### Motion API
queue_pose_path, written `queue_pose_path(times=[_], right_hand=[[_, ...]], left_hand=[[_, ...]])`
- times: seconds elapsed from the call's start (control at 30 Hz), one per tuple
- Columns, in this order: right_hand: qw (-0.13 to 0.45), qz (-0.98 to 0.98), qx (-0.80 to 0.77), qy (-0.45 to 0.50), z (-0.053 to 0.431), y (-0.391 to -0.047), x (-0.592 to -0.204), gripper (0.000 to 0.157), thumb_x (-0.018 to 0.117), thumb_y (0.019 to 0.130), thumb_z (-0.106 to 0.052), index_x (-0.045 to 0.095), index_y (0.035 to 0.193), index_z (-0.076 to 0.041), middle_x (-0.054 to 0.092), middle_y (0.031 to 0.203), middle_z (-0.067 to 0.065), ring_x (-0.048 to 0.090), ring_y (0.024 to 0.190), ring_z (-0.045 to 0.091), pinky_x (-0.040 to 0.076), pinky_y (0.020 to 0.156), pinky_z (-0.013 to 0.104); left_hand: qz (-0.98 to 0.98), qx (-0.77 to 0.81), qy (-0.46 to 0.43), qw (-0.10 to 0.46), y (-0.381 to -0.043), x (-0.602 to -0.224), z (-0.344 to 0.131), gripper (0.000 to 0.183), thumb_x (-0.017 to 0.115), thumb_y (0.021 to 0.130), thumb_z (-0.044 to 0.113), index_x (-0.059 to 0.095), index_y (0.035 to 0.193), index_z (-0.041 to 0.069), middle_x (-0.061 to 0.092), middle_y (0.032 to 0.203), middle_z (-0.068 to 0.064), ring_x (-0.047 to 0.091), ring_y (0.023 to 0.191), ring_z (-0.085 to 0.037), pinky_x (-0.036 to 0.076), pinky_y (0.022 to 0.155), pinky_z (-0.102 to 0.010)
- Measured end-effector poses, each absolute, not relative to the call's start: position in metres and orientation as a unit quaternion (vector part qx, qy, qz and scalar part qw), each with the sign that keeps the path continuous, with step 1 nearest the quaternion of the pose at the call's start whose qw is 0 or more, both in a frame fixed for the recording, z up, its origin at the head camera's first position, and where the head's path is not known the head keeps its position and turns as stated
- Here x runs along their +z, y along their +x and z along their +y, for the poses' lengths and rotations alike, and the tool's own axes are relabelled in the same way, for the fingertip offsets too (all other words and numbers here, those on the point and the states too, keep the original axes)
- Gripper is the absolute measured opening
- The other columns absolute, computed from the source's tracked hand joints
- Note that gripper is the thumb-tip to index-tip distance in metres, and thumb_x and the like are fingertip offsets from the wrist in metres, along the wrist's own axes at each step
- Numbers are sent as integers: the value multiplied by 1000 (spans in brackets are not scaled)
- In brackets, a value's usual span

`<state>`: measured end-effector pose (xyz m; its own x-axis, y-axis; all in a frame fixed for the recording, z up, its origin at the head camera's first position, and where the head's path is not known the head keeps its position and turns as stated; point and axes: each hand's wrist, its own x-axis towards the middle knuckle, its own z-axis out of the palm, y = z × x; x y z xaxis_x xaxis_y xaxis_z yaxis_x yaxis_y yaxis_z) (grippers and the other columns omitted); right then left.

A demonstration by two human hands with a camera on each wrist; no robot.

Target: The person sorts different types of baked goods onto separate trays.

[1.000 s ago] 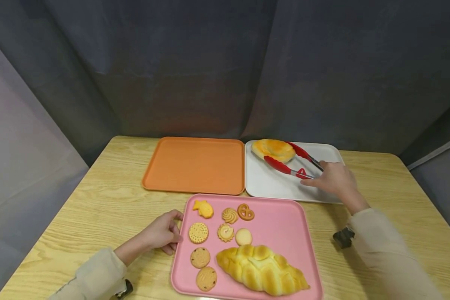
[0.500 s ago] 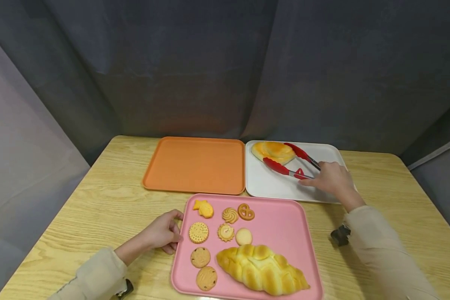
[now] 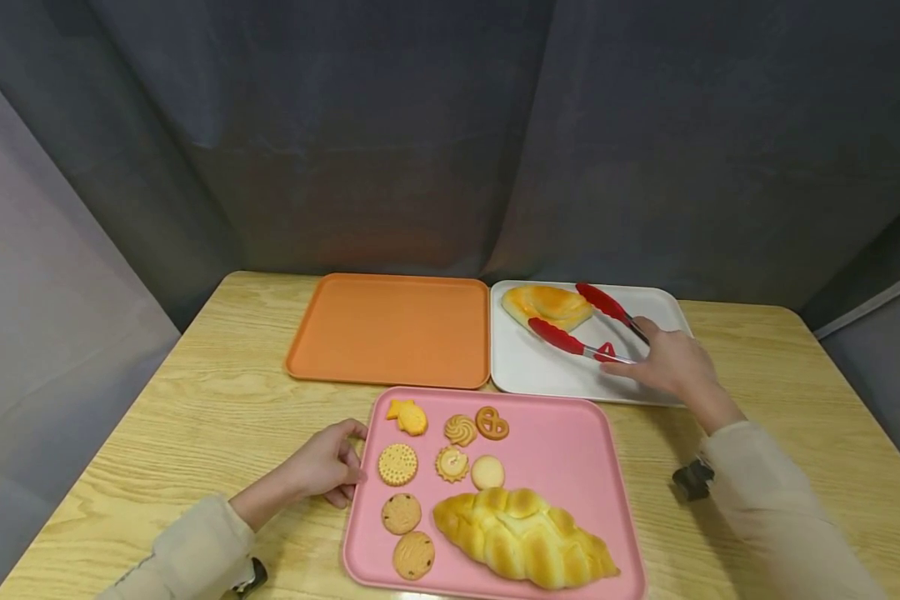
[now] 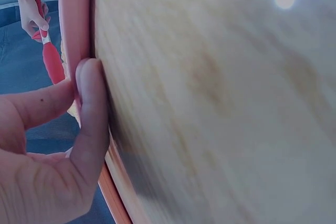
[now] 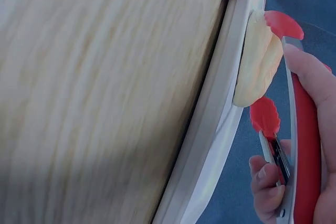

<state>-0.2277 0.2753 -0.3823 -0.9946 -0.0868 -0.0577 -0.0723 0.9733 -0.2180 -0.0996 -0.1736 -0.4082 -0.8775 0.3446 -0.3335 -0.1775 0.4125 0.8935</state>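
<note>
My right hand (image 3: pixel 671 362) grips red-tipped tongs (image 3: pixel 558 337) over the white tray (image 3: pixel 547 375). The tongs' arms are spread, one tip in front of a golden bread (image 3: pixel 547 307) and the other at its right side. In the right wrist view, the bread (image 5: pixel 256 64) lies on the tray between the red tips, the lower one apart from it. My left hand (image 3: pixel 326 465) holds the left rim of the pink tray (image 3: pixel 562 450), thumb and fingers at the edge. On that tray lie a braided loaf (image 3: pixel 525 540) and several cookies, including a pretzel (image 3: pixel 492 423) and a fish-shaped one (image 3: pixel 408 417).
An orange tray (image 3: pixel 390 329) lies left of the white one, their edges touching. The pink tray sits in front of both on the wooden table (image 3: pixel 195 400). A dark curtain (image 3: pixel 390 150) hangs behind the table's far edge.
The tongs first shifted slightly left, then back right, and their tips now stand wider around the bread. The bread has settled flatter on the white tray. My left hand has stayed in place.
</note>
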Motion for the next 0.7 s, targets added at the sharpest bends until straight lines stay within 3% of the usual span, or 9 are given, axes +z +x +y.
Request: queue_pose_path(times=[0.23, 0.53, 0.7], right_hand=[[18, 992, -112, -55, 282, -218, -380, 104, 59, 64, -73, 33, 134, 0, 59, 98, 25, 54, 77, 34, 48, 61, 45], [-4, 991, -116, -69, 283, -207, -376, 101, 61, 66, -70, 37, 133, 1, 52, 65, 8, 47, 62, 24, 40, 50, 32], [-14, 990, -120, -70, 281, -199, -371, 93, 61, 69, -66, 37, 132, 0, 50, 64, 7, 45, 59, 22, 36, 47, 28]], left_hand=[[806, 537, 53, 244, -101, -409, -174, 41, 56, 79, -12, 39, 117, -7, 54, 65, -11, 56, 49, -16, 51, 41, -34], [813, 528, 51, 239, -100, -409, -174, 43, 58, 80, -10, 39, 118, -7, 55, 65, -11, 57, 50, -18, 51, 40, -35], [813, 529, 52, 237, -100, -409, -174, 43, 57, 79, -11, 39, 118, -7, 54, 65, -11, 57, 49, -18, 51, 40, -35]])
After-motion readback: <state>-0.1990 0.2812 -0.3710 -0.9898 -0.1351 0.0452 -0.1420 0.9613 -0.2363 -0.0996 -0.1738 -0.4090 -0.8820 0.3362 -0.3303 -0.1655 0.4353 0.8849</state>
